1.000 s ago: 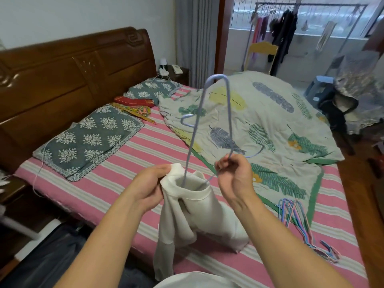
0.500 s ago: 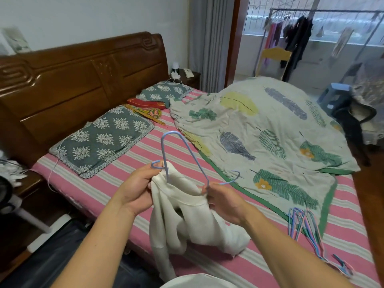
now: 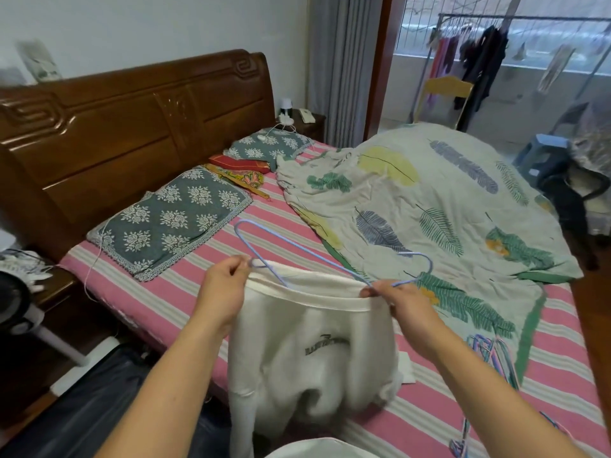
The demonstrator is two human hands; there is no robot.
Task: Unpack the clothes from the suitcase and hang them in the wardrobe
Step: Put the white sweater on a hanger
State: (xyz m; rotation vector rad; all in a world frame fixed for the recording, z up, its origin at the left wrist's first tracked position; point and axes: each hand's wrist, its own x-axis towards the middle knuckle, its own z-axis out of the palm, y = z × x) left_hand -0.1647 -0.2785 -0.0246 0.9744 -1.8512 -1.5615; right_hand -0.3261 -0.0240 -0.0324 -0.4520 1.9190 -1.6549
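Both hands hold a white sweatshirt (image 3: 317, 352) up over the near edge of the bed (image 3: 185, 292). Left hand (image 3: 224, 289) pinches the left end of its neckline, and the fingers close there also on a bend of the blue hanger (image 3: 317, 259). Right hand (image 3: 406, 302) grips the right end of the neckline together with the hanger wire. The neckline is stretched nearly straight between the 2 hands. The hanger goes partly down into the neck opening; one loop of it stands up to the left above the left hand, and its curved end sticks out to the right beyond the right hand. The body of the sweatshirt hangs below the hands, dark lettering on the front, its lower part bunched on the striped sheet.

Just right of the sweatshirt, a pile of coloured hangers (image 3: 492, 355) lies on the bed. Beyond the hands are a leaf-print quilt (image 3: 429, 200) and 2 grey flowered pillows (image 3: 172, 223) against the wooden headboard (image 3: 132, 127). A dark suitcase (image 3: 86, 408) lies on the floor at lower left.
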